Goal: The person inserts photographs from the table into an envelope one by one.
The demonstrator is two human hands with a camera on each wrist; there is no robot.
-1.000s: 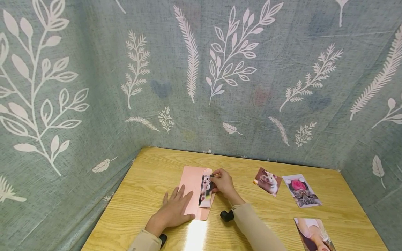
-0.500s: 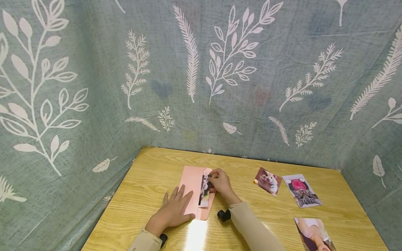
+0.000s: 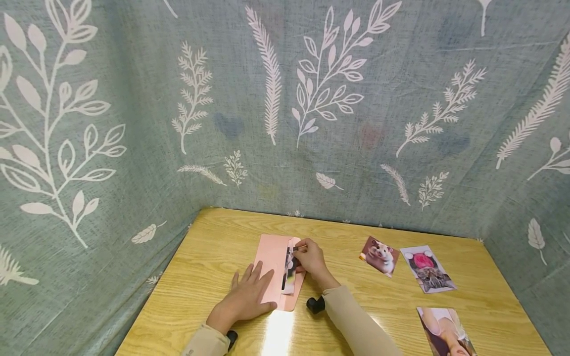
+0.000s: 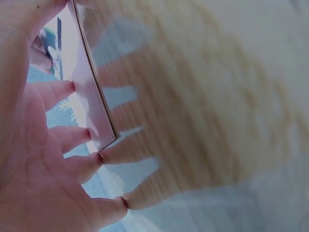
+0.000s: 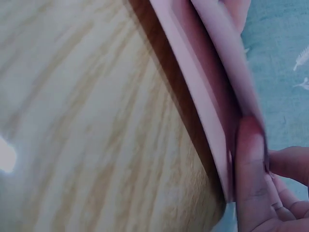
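Observation:
A pink envelope (image 3: 270, 248) lies on the table in the head view, its flap side facing right. A photo (image 3: 288, 286) with a dark edge sticks out of the envelope's right-hand opening. My left hand (image 3: 246, 299) rests on the envelope with fingers spread; the left wrist view shows its fingertips (image 4: 67, 87) along the envelope's edge. With thumb and fingers, my right hand (image 3: 313, 258) pinches the photo's outer edge. In the right wrist view the thumb (image 5: 251, 164) sits between the photo and the flap (image 5: 193, 92). The photo's inserted part is hidden.
On the right side of the table lie a hamster photo (image 3: 380, 256), a kitten photo (image 3: 428, 271) and a photo of a person (image 3: 445, 331). A patterned grey-green cloth (image 3: 285, 178) hangs around the wooden table (image 3: 213, 237).
My right hand has shifted slightly left, and the photo has slid a little further into the envelope. The left hand stays in place on the envelope.

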